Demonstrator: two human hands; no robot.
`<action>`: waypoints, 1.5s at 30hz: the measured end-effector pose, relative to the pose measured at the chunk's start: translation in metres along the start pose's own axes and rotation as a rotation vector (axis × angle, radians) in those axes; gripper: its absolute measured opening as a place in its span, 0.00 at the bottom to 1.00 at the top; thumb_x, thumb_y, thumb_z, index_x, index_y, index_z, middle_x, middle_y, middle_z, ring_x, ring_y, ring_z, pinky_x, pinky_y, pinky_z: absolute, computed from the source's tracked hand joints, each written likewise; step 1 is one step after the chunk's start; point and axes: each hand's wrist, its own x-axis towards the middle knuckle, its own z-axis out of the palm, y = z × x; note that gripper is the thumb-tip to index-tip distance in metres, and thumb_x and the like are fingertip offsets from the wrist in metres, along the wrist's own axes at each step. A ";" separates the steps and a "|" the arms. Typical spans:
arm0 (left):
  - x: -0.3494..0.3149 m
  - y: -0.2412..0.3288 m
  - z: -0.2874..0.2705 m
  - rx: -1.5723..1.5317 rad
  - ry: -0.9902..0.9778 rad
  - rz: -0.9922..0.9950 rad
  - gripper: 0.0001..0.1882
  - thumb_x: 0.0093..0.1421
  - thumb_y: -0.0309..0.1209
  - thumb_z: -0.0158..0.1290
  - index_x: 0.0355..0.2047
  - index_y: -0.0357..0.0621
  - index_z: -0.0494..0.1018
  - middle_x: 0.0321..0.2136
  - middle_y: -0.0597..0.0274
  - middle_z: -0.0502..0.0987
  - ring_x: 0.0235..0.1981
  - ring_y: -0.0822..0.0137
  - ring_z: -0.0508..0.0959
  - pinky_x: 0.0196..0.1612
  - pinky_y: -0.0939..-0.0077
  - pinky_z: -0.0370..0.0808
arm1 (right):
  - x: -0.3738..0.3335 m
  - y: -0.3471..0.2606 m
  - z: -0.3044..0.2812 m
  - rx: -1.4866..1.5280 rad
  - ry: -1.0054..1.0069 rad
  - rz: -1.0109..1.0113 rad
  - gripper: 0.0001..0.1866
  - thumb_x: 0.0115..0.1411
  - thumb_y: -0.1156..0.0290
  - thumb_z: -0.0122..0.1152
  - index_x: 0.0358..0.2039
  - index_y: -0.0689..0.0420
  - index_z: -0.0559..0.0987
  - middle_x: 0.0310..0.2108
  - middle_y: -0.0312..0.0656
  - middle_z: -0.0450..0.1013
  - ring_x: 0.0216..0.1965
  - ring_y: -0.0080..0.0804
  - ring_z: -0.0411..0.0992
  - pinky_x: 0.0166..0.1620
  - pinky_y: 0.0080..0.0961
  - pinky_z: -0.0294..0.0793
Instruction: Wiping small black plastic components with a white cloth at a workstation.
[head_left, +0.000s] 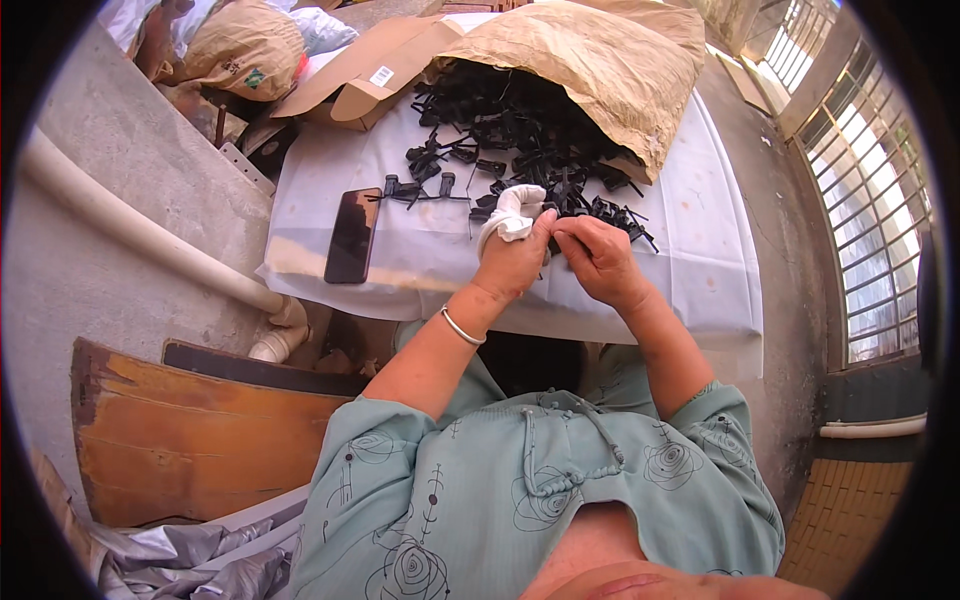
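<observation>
The white-wrapped left hand [512, 264] and bare right hand [604, 264] met by small black plastic parts [525, 132]; whether either clamped one was unclear.

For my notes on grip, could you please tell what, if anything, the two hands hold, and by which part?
It cannot be told: left hand and right hand meet near the black parts, their fingers hiding any held thing.

Right grip [606, 260] near black parts [540, 118]
</observation>
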 end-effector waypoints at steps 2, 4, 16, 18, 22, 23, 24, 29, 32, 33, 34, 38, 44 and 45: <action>0.004 0.006 -0.007 0.050 0.003 0.010 0.17 0.58 0.33 0.51 0.44 0.38 0.65 0.30 0.62 0.73 0.27 0.77 0.70 0.28 0.83 0.68 | 0.004 0.000 0.001 0.012 0.064 -0.040 0.06 0.52 0.77 0.58 0.32 0.60 0.74 0.25 0.43 0.71 0.25 0.38 0.71 0.28 0.26 0.70; 0.008 0.021 -0.012 0.090 -0.046 -0.025 0.17 0.58 0.33 0.51 0.45 0.36 0.65 0.35 0.60 0.73 0.36 0.73 0.71 0.39 0.80 0.70 | 0.007 -0.005 -0.004 -0.035 -0.010 0.168 0.05 0.51 0.77 0.60 0.29 0.59 0.74 0.22 0.41 0.69 0.22 0.35 0.69 0.25 0.25 0.68; 0.026 0.022 -0.036 0.211 -0.022 0.192 0.25 0.56 0.42 0.54 0.46 0.35 0.66 0.36 0.54 0.74 0.36 0.67 0.73 0.42 0.76 0.69 | 0.009 0.014 -0.006 0.532 0.366 0.535 0.06 0.58 0.69 0.57 0.27 0.56 0.74 0.19 0.25 0.64 0.16 0.10 0.56 0.17 0.11 0.53; 0.026 0.016 -0.043 0.264 -0.040 0.221 0.24 0.57 0.41 0.53 0.47 0.35 0.65 0.36 0.54 0.74 0.37 0.65 0.73 0.43 0.74 0.69 | 0.012 0.020 -0.010 0.522 0.380 0.599 0.06 0.58 0.69 0.57 0.27 0.56 0.74 0.18 0.25 0.64 0.15 0.10 0.56 0.17 0.11 0.53; 0.000 0.021 -0.035 0.245 -0.118 0.076 0.23 0.58 0.39 0.52 0.47 0.35 0.65 0.34 0.54 0.74 0.35 0.67 0.74 0.39 0.75 0.71 | -0.001 0.013 -0.007 0.209 0.299 0.230 0.04 0.54 0.74 0.61 0.27 0.59 0.75 0.17 0.28 0.65 0.16 0.15 0.60 0.18 0.15 0.57; -0.008 0.035 -0.029 0.139 -0.192 -0.074 0.23 0.58 0.38 0.52 0.48 0.36 0.63 0.32 0.55 0.74 0.30 0.71 0.74 0.32 0.78 0.72 | -0.004 0.005 -0.009 0.210 0.304 0.238 0.04 0.54 0.74 0.61 0.27 0.59 0.75 0.17 0.28 0.65 0.16 0.15 0.60 0.18 0.15 0.57; -0.015 0.044 -0.025 0.105 -0.229 -0.141 0.22 0.58 0.37 0.52 0.48 0.36 0.63 0.32 0.57 0.74 0.28 0.74 0.74 0.29 0.81 0.71 | -0.002 -0.008 -0.013 0.109 0.175 0.069 0.04 0.51 0.76 0.62 0.27 0.59 0.75 0.16 0.31 0.65 0.16 0.18 0.61 0.18 0.17 0.58; -0.044 0.044 -0.024 -0.085 -0.350 -0.278 0.18 0.59 0.31 0.50 0.48 0.36 0.63 0.31 0.61 0.73 0.23 0.78 0.72 0.23 0.85 0.70 | -0.014 -0.043 -0.012 0.081 -0.030 0.003 0.05 0.49 0.76 0.63 0.26 0.58 0.75 0.16 0.32 0.64 0.18 0.21 0.63 0.21 0.18 0.62; -0.060 0.048 -0.021 -0.346 -0.329 -0.269 0.12 0.60 0.26 0.47 0.44 0.38 0.64 0.30 0.64 0.72 0.21 0.78 0.72 0.22 0.86 0.70 | -0.018 -0.052 -0.008 0.440 0.191 0.575 0.09 0.51 0.75 0.63 0.22 0.57 0.69 0.16 0.25 0.58 0.18 0.14 0.54 0.20 0.14 0.53; -0.064 0.049 -0.022 -0.346 -0.335 -0.276 0.12 0.60 0.26 0.47 0.44 0.38 0.64 0.30 0.64 0.72 0.21 0.78 0.72 0.22 0.86 0.70 | -0.022 -0.053 -0.010 0.439 0.196 0.583 0.09 0.51 0.75 0.63 0.22 0.57 0.69 0.16 0.25 0.58 0.18 0.14 0.54 0.20 0.14 0.53; -0.068 0.050 -0.023 -0.304 -0.401 -0.272 0.12 0.60 0.27 0.47 0.44 0.38 0.64 0.29 0.64 0.71 0.21 0.78 0.72 0.22 0.86 0.70 | -0.028 -0.053 -0.011 0.455 0.090 0.620 0.11 0.52 0.74 0.63 0.22 0.56 0.68 0.17 0.24 0.56 0.19 0.12 0.52 0.21 0.12 0.52; -0.083 0.051 -0.023 -0.214 -0.390 -0.313 0.14 0.59 0.28 0.48 0.45 0.36 0.64 0.27 0.65 0.71 0.21 0.78 0.72 0.21 0.86 0.70 | -0.039 -0.063 -0.019 0.324 -0.122 0.584 0.09 0.58 0.70 0.55 0.24 0.59 0.68 0.17 0.29 0.58 0.20 0.18 0.55 0.24 0.16 0.56; -0.099 0.037 -0.021 0.017 -0.344 -0.166 0.16 0.58 0.25 0.48 0.46 0.36 0.64 0.28 0.66 0.71 0.22 0.81 0.69 0.21 0.89 0.67 | -0.065 -0.066 -0.020 0.326 -0.310 0.465 0.13 0.64 0.67 0.44 0.27 0.61 0.69 0.19 0.35 0.61 0.22 0.23 0.58 0.28 0.20 0.61; -0.102 0.036 -0.018 -0.020 -0.331 -0.160 0.16 0.57 0.25 0.48 0.46 0.35 0.64 0.28 0.67 0.71 0.22 0.82 0.68 0.22 0.89 0.67 | -0.064 -0.066 -0.021 0.355 -0.345 0.532 0.13 0.64 0.67 0.43 0.27 0.61 0.69 0.19 0.34 0.61 0.23 0.22 0.57 0.28 0.20 0.61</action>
